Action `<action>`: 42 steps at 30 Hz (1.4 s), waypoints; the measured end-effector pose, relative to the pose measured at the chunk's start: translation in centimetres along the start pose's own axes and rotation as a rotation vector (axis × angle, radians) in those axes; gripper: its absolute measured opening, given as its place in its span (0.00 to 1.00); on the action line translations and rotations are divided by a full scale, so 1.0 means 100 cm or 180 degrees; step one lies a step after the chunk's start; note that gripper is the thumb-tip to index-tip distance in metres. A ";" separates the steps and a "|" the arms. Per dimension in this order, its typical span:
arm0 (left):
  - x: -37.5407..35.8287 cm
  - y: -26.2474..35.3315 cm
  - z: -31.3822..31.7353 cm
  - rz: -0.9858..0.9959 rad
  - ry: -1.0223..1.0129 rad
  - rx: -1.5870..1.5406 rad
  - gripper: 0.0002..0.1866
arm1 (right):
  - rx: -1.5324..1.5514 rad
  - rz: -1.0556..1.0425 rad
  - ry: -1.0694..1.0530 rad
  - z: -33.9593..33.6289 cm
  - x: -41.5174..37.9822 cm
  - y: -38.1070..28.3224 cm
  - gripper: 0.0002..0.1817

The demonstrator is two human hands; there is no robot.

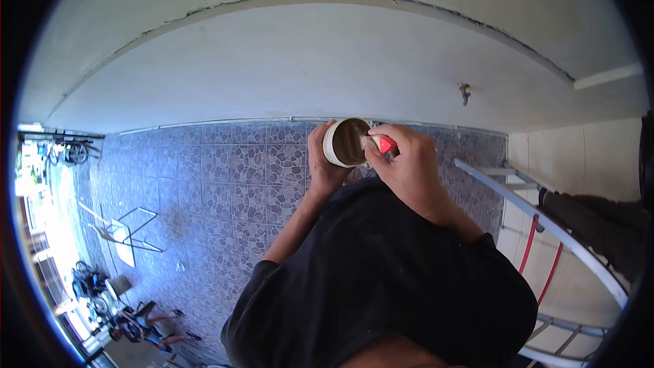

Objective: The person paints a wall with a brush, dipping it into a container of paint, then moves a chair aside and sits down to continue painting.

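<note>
Head camera: the left hand [322, 161] has its grip curled round the side of a white cup [330, 147], which is tipped so that we can see inside it. The right hand [413, 165] is at the cup's right rim, its grip pinching a tool with a red end [387, 144]. I cannot tell if the tool touches the cup. The tap [464, 93] is on the wall, ahead and right of the cup. A ladder [504, 192] stands well to the cup's right.
</note>
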State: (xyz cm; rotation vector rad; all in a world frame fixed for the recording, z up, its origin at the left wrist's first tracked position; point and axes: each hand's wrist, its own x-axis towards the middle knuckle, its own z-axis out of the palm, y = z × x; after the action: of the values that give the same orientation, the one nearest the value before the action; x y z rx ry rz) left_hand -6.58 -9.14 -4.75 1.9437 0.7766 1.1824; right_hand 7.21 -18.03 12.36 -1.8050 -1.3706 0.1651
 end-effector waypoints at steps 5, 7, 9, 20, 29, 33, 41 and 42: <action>-0.029 0.012 -0.003 -0.0522 0.0171 -0.0252 0.51 | 0.0237 -0.0373 -0.0231 -0.002 -0.001 -0.003 0.10; -0.037 0.019 -0.006 -0.0569 0.0264 -0.0041 0.50 | 0.0325 -0.0431 -0.0393 -0.007 -0.003 -0.009 0.10; -0.044 0.025 -0.009 -0.0603 0.0391 -0.0132 0.51 | 0.0351 -0.0604 -0.0345 -0.007 -0.006 -0.010 0.11; -0.101 0.063 -0.036 -0.1086 0.0978 0.0212 0.51 | 0.0811 -0.1089 -0.0672 0.006 -0.023 -0.023 0.10; -0.136 0.081 -0.076 -0.1304 0.1286 0.0402 0.52 | 0.0795 -0.1211 -0.0927 0.028 -0.040 -0.056 0.13; -0.148 0.061 -0.107 -0.1150 0.1142 0.0367 0.52 | 0.0652 -0.1094 -0.0784 0.048 -0.059 -0.079 0.13; -0.176 0.019 -0.246 -0.1158 0.0718 0.0105 0.52 | 0.0779 -0.0723 -0.0474 0.145 -0.103 -0.169 0.13; -0.177 0.017 -0.265 -0.1027 0.0708 0.0145 0.52 | 0.0816 -0.0764 -0.0405 0.157 -0.105 -0.183 0.13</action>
State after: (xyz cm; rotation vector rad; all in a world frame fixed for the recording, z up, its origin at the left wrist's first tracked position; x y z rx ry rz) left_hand -37.53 -16.86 -3.32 1.6591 1.1932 1.1986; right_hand -19.05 -17.69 10.94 -1.4275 -1.5667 0.3169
